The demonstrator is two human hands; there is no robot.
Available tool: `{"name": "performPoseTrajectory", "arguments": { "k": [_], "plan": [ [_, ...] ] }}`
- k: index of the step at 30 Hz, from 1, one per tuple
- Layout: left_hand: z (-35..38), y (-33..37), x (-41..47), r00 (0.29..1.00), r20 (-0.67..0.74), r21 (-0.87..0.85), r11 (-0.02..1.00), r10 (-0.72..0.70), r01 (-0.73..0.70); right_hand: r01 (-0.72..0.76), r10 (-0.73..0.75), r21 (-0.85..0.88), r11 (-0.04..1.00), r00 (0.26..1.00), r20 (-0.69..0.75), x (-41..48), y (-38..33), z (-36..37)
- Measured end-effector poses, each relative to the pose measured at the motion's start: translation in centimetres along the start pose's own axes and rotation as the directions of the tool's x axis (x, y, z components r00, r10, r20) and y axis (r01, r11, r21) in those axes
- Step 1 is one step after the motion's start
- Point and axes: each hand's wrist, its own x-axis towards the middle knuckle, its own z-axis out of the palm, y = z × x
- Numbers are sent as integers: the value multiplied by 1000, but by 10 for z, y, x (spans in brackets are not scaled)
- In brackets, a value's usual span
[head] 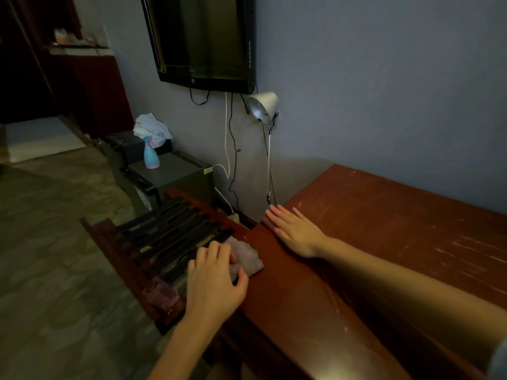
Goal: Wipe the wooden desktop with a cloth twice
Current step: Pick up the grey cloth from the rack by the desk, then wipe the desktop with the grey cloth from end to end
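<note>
A reddish-brown wooden desktop (384, 229) with pale scratch marks fills the right half of the view. A crumpled pinkish-grey cloth (248, 257) lies at the desk's left edge. My left hand (216, 278) rests on top of the cloth, fingers curled over it and the thumb pressing its near side. My right hand (295, 229) lies flat on the desktop near the far left corner, palm down, fingers spread and holding nothing. My right forearm stretches across the desk from the lower right.
A low slatted wooden rack (170, 237) stands left of the desk. Behind it a grey box (175, 171) carries a blue spray bottle (151, 154). A clamp lamp (263, 108), hanging cables and a wall-mounted screen (203, 42) are on the wall.
</note>
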Motion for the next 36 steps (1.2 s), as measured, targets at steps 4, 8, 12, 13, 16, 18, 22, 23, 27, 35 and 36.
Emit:
{"name": "performPoseTrajectory", "arguments": {
  "k": [4, 8, 12, 13, 16, 18, 22, 23, 27, 35, 36],
  "plan": [
    [-2, 11, 19, 996, 60, 97, 993, -68, 62, 84, -83, 9, 996, 996, -36, -26, -16, 5],
    [4, 21, 32, 990, 92, 176, 980, -109, 91, 176, -173, 48, 983, 983, -56, -18, -33, 8],
    [8, 20, 27, 991, 46, 171, 979, -123, 113, 138, -136, 54, 989, 990, -41, 18, -27, 6],
    [7, 20, 27, 989, 68, 161, 980, -129, 117, 111, -109, 43, 993, 993, -32, 25, -21, 4],
    [-1, 19, 37, 980, 134, 110, 985, -147, 133, 27, -27, 19, 999, 1000, -14, 30, 0, 0],
    [-4, 23, 49, 981, 138, 85, 989, -133, 122, -13, 12, -7, 1000, 1000, -26, 19, 11, 0],
    [18, 40, 84, 969, 221, 174, 982, -112, 73, 67, -70, -38, 997, 994, -82, -22, 9, 3],
    [26, 45, 90, 953, 276, 207, 976, -124, 67, 120, -120, -9, 993, 990, -77, -30, 5, 4],
    [53, 55, 94, 919, 346, 210, 970, -189, 120, 215, -212, 57, 975, 976, -54, -25, 4, 7],
    [56, 51, 90, 964, 230, 113, 988, -132, 108, -9, 9, 10, 1000, 1000, -10, 38, 31, -7],
    [56, 52, 90, 964, 225, 114, 986, -142, 119, -19, 19, 9, 1000, 1000, -10, 32, 31, -6]
  ]
}}
